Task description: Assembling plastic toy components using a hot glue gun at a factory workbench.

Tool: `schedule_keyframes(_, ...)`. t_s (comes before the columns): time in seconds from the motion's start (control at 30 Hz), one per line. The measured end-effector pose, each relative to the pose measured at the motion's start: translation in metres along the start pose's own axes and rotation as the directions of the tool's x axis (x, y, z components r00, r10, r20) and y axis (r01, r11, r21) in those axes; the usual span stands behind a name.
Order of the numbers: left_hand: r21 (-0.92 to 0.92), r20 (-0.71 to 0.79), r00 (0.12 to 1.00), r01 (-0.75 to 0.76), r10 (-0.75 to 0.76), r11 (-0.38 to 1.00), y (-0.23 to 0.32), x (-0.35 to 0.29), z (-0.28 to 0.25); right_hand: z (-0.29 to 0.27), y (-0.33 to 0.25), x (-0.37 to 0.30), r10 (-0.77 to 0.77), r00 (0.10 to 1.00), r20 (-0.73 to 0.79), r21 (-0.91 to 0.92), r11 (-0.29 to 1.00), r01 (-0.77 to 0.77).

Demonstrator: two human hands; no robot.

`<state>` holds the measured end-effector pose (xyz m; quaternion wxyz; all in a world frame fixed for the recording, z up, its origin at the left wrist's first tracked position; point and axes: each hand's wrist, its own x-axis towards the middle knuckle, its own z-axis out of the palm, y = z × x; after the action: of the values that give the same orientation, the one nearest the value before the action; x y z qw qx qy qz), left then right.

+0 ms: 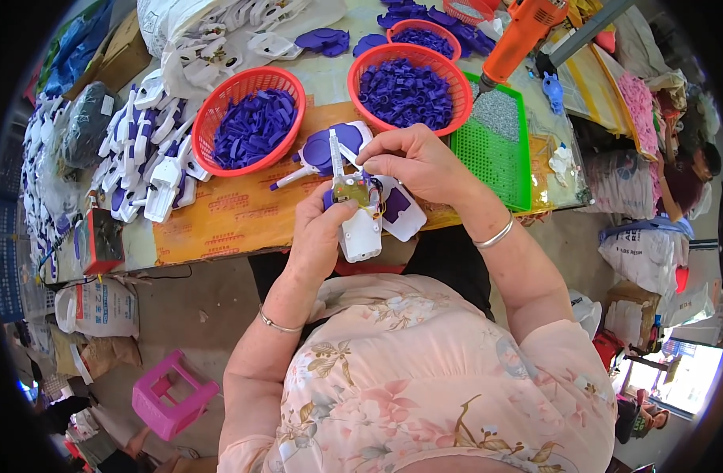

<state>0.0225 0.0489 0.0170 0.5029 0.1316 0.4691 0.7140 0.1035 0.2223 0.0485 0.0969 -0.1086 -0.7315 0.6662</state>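
Observation:
My left hand (pixel 320 225) is closed round an opened white plastic housing (pixel 362 239). A small green circuit board (pixel 350 190) with thin wires shows inside it, under my thumb. Above the housing's upper end, my right hand (pixel 420 164) has thumb and forefinger pinched together; whatever is between them is too small to make out. Just beyond lies a white and purple housing part (pixel 319 151) on the orange-brown sheet (pixel 219 225). Another white shell with a purple panel (pixel 401 211) rests right of the held housing.
Red baskets of purple parts (pixel 304 96) (pixel 465 110) stand behind my hands. An orange electric screwdriver (pixel 527 31) hangs over a green tray (pixel 523 158) of small screws. White and purple assemblies (pixel 166 183) pile up at left. A pink stool (pixel 172 394) stands on the floor.

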Motion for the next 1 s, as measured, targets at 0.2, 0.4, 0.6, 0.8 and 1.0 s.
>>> schedule_keyframes(0.2, 0.018, 0.033, 0.999, -0.014, 0.014, 1.000, -0.003, -0.001, -0.003, -0.005, -0.001, 0.004, 0.032, 0.997, 0.077, -0.037, 0.999, -0.029)
schedule_keyframes(0.4, 0.011, 0.029, 1.000, -0.006, 0.005, 1.000, -0.003, -0.001, -0.003, -0.006, 0.003, 0.005, 0.040, 0.993, 0.108, -0.030, 0.999, -0.037)
schedule_keyframes(0.6, 0.005, 0.017, 1.000, -0.010, 0.010, 1.000, -0.003, -0.001, -0.001, -0.005, 0.005, 0.004, 0.052, 0.993, 0.106, 0.004, 0.999, -0.053)
schedule_keyframes(0.8, 0.014, 0.002, 1.000, 0.002, -0.002, 1.000, -0.002, -0.002, -0.001, -0.001, 0.011, 0.003, 0.055, 0.995, 0.078, 0.021, 0.998, -0.057)
schedule_keyframes(1.0, -0.068, 0.012, 1.000, -0.009, 0.009, 0.998, -0.001, -0.002, 0.000, 0.005, 0.022, -0.001, -0.082, 0.997, 0.008, -0.003, 0.997, 0.082)
